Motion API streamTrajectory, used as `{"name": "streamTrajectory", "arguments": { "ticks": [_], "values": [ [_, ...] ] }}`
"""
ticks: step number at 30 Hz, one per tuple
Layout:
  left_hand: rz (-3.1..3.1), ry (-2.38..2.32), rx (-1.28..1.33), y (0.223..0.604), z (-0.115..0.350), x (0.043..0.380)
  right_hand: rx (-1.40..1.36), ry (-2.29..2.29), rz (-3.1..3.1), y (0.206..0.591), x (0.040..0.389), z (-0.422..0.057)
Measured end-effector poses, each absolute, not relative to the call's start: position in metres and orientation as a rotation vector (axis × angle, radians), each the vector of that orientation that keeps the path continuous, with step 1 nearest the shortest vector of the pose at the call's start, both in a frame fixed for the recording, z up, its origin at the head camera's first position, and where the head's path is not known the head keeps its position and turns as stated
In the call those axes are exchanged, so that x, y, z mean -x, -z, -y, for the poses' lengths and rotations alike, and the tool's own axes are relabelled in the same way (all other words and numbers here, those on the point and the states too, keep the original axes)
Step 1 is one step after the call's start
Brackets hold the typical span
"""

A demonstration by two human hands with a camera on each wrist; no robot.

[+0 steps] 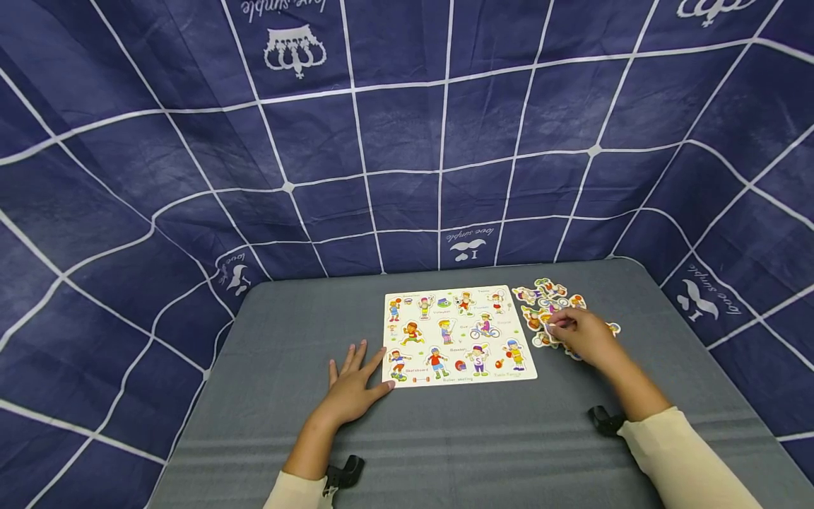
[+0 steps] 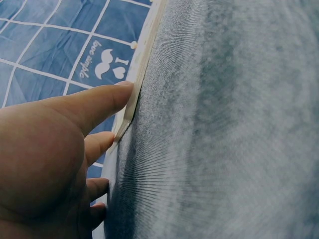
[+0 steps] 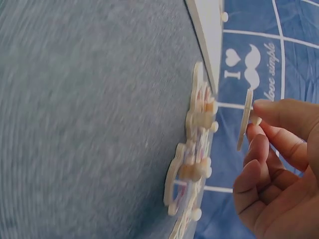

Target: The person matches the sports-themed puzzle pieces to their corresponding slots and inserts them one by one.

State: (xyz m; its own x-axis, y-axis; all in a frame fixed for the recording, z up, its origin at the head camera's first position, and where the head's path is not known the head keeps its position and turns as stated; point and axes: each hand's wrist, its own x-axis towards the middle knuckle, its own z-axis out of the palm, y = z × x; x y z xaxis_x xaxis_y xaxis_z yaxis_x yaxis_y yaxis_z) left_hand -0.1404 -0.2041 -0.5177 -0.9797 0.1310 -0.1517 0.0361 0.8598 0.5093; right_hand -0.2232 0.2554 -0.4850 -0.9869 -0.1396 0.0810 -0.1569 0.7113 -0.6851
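Observation:
A pale puzzle board (image 1: 458, 332) printed with sports figures lies flat on the grey table. At its lower left corner my left hand (image 1: 350, 392) rests with spread fingers; in the left wrist view the thumb and a finger touch the board's edge (image 2: 133, 102). Over the heap of loose puzzle pieces (image 1: 537, 318) at the board's right is my right hand (image 1: 588, 339). In the right wrist view it pinches the small knob of a thin wooden puzzle piece (image 3: 245, 119), lifted clear of the heap. The picture on that piece is turned out of sight.
Grey cloth covers the table (image 1: 286, 325). A dark blue curtain (image 1: 400, 141) with white lines stands behind and at both sides. Several knobbed pieces (image 3: 192, 172) overlap in the heap, close to the board's right edge. Black wrist straps show at both sleeves.

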Motion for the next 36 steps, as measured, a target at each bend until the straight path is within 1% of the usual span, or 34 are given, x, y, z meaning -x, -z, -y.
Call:
{"name": "streamTrajectory", "arguments": {
  "ticks": [22, 36],
  "values": [
    [-2.855, -0.774, -0.126, 0.519, 0.204, 0.140, -0.347, -1.170, 2.802, 0.485, 0.223, -0.215],
    [-2.861, -0.771, -0.132, 0.515, 0.202, 0.138, -0.324, -1.241, 2.812, 0.479, 0.224, -0.183]
  ]
}}
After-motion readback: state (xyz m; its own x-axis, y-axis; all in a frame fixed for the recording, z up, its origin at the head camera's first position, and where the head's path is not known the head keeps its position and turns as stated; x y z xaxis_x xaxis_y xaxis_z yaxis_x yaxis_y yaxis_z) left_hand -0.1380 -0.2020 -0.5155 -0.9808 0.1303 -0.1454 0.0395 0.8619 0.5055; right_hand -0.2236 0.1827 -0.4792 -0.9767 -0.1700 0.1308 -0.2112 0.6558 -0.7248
